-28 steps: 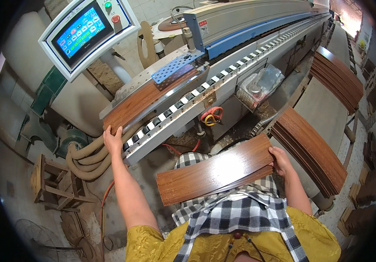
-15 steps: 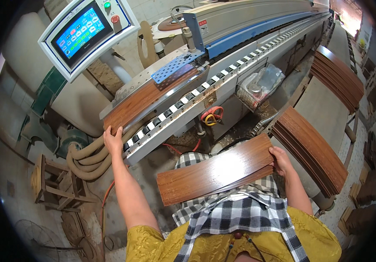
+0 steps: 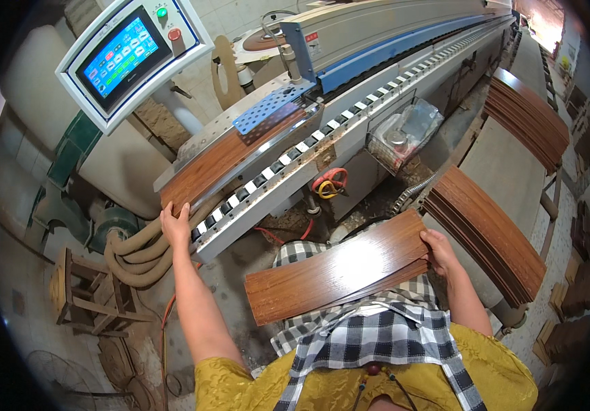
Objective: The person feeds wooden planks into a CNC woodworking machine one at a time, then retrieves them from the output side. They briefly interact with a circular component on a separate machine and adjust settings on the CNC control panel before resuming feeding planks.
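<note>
A brown wooden plank [image 3: 206, 169] lies on the machine's infeed bed, its far end under a blue perforated guard [image 3: 267, 113]. My left hand [image 3: 177, 226] is at the near end of this plank, thumb and fingertips closed on its edge; some fingers are hidden. Across my lap, on a checked apron [image 3: 370, 339], rests a small pile of similar wooden planks [image 3: 309, 279], slightly fanned out. The right end of that pile is gripped by my right hand [image 3: 439, 250], thumb on top and the other fingers mostly hidden underneath.
A roller track [image 3: 278, 166] runs beside the bed. The control panel [image 3: 127, 61] stands at upper left. Red-handled scissors [image 3: 329, 181] hang below the track, near a wire basket [image 3: 404, 133]. Plank stacks [image 3: 490, 229] lie to my right; hoses [image 3: 137, 257] and a wooden stool [image 3: 93, 291] are at left.
</note>
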Available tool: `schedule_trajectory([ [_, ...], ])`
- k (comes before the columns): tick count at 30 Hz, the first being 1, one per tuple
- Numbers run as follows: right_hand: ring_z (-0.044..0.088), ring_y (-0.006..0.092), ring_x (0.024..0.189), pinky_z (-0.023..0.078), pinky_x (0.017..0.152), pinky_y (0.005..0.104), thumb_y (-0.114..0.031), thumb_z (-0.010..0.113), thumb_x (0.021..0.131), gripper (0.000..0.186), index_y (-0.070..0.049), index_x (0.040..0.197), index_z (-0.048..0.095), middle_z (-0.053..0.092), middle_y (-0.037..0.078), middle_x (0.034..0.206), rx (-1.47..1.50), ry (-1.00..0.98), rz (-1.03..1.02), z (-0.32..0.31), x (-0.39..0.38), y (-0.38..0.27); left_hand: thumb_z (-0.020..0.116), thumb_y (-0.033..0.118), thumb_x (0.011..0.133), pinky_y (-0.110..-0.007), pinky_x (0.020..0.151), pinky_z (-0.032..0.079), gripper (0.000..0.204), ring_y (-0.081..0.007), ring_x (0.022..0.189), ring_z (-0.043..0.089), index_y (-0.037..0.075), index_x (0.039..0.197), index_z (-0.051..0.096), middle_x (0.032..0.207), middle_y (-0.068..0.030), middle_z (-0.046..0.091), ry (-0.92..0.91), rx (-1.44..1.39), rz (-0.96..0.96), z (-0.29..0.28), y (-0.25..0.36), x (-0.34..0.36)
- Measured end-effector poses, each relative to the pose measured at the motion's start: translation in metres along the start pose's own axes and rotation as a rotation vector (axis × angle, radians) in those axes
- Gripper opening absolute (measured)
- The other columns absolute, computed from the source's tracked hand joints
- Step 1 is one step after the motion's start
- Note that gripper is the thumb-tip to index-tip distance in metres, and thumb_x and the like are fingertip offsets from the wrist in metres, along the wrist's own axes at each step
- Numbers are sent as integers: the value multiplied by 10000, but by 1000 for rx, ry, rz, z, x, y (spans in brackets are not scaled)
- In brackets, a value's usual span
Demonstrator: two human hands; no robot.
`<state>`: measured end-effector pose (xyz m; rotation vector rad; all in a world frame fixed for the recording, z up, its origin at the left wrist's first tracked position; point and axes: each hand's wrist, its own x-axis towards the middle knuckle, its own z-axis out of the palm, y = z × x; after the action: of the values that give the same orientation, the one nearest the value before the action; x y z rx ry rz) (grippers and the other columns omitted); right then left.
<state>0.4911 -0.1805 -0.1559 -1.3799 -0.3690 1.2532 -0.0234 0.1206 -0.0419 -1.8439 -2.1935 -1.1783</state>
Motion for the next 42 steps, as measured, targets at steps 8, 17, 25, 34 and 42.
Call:
schedule_trajectory([
  [8, 570, 87, 716, 475, 611, 240, -247, 538, 910, 197, -81, 1002, 590, 606, -5, 845, -16, -10, 2, -2, 1, 1, 690, 351, 772, -380, 972, 374, 593, -317, 1147, 487, -20, 1206, 535, 1228, -199, 518, -69, -62, -5, -1, -15, 10],
  [17, 564, 85, 717, 471, 617, 242, -255, 542, 907, 189, -87, 979, 590, 601, -15, 833, -22, -14, 7, 0, 0, 0, 708, 350, 753, -376, 953, 398, 612, -316, 1104, 538, -8, 1217, 534, 1190, -203, 569, -96, -127, 30, -8, -38, 20],
  [25, 556, 80, 717, 459, 610, 235, -250, 556, 899, 194, -88, 1001, 584, 595, -20, 839, -16, -35, -7, 0, -4, -1, 721, 383, 722, -384, 939, 403, 653, -289, 1120, 548, 24, 1234, 533, 1217, -167, 572, -96, 70, 15, -11, 16, 9],
  [34, 567, 94, 731, 485, 612, 243, -251, 559, 898, 281, -57, 1102, 558, 602, 8, 907, 30, -46, -43, 2, -10, -4, 671, 436, 766, -532, 1053, 215, 598, -278, 1171, 497, 128, 1257, 526, 1214, -115, 579, -163, 136, -12, 19, 89, -2],
  [42, 650, 174, 665, 555, 548, 272, -256, 541, 908, 413, 2, 1225, 482, 644, 91, 865, 180, -251, -107, -5, -18, -8, 613, 237, 850, -447, 1018, 322, 555, -272, 1196, 486, 67, 1339, 413, 1288, -172, 511, -152, -329, 70, 49, 69, 2],
])
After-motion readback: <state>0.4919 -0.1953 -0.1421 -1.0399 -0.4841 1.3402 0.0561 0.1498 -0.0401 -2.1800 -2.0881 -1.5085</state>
